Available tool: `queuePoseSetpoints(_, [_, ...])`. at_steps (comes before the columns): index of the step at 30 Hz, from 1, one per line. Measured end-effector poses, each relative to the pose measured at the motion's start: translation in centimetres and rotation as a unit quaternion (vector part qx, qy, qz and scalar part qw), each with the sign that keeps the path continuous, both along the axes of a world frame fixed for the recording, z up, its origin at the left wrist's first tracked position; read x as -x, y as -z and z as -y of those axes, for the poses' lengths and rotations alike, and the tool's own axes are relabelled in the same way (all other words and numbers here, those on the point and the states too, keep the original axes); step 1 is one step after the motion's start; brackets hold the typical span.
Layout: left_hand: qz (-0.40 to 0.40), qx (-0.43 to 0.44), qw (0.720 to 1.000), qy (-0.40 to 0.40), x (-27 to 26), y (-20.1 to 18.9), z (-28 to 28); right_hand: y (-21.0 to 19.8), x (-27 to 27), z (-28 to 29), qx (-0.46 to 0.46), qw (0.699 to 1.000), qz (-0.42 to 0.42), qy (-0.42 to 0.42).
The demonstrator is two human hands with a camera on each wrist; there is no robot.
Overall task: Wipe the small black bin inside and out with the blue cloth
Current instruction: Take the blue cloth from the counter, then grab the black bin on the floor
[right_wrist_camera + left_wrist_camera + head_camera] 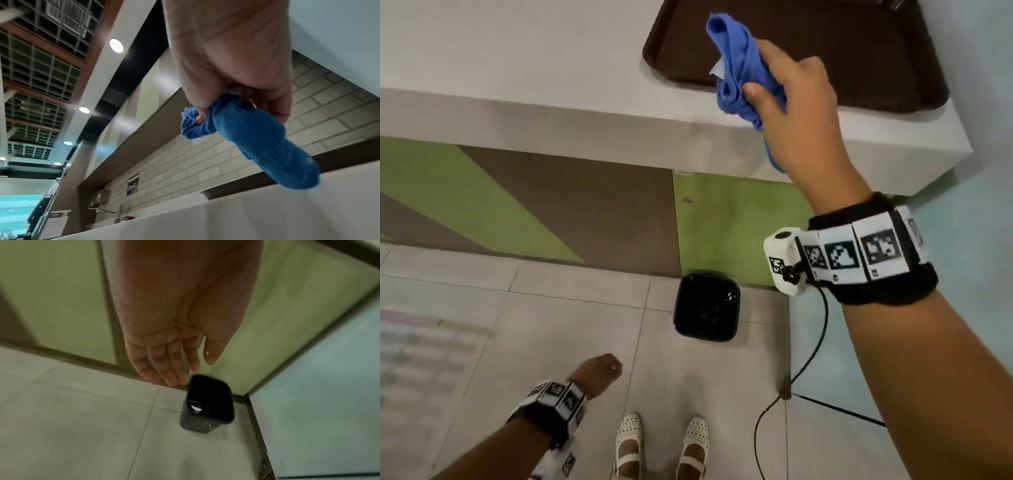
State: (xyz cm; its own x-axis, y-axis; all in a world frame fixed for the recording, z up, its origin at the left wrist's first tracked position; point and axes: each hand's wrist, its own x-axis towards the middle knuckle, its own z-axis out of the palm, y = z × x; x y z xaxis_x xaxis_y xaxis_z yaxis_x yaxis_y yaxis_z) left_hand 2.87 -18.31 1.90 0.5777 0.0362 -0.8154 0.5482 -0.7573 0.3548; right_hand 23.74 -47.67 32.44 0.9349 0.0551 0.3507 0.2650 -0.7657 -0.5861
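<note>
Right hand (796, 102) grips the cloth (736, 65) over a brown tray (876, 51); left hand (174, 340) hangs relaxed near the floor bin (705, 308).

- Tray (859, 51): its far edge is cut off by the frame top.
- Bin (705, 308): interior too dark to read.
- Floor at left is blurred.

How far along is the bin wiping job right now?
Done: the blue cloth is picked up; the right hand grips it bunched above the brown tray on the counter. In hand: the left hand hangs open above the small black bin, which stands upright on the floor, untouched. Left: all the wiping, inside and out; the cloth is nowhere near the bin yet.
</note>
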Motion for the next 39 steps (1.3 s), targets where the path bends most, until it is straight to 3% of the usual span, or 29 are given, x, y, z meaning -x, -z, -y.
queuePoseSetpoints(2, [0.014, -0.066, 0.991, 0.115, -2.5, 1.1, 2.5, 1.9, 2.5, 0.0, -0.019, 1.000, 0.014, -0.011])
queuePoseSetpoints(8, [0.071, -0.119, 0.962, 0.237, -7.2, 8.9, 8.8, 9.9, 10.1, 0.8, -0.102, 0.994, 0.024, -0.025])
queuePoseSetpoints(17, [0.075, -0.168, 0.895, 0.407, -9.0, 23.0, 12.3, 34.2, 14.4, 1.5, -0.186, 0.976, -0.098, 0.056])
queuePoseSetpoints(23, [0.072, -0.197, 0.857, 0.470, -9.5, 30.0, 13.8, 45.5, 15.6, 1.7, -0.172, 0.960, -0.187, 0.121])
queuePoseSetpoints(28, [0.079, -0.207, 0.836, 0.503, -10.5, 34.6, 14.8, 50.9, 14.9, 1.0, -0.177, 0.952, -0.217, 0.127])
queuePoseSetpoints(31, [0.093, -0.216, 0.796, 0.557, -11.0, 36.1, 14.6, 53.5, 13.8, 0.7, -0.162, 0.958, -0.204, 0.118])
queuePoseSetpoints(33, [0.104, -0.206, 0.786, 0.574, -10.9, 35.9, 14.4, 54.7, 13.1, 0.5, -0.162, 0.958, -0.207, 0.118])
queuePoseSetpoints(39, [0.146, -0.152, 0.802, 0.560, -12.3, 31.6, 14.5, 55.5, 11.6, -0.9, -0.176, 0.942, -0.239, 0.157])
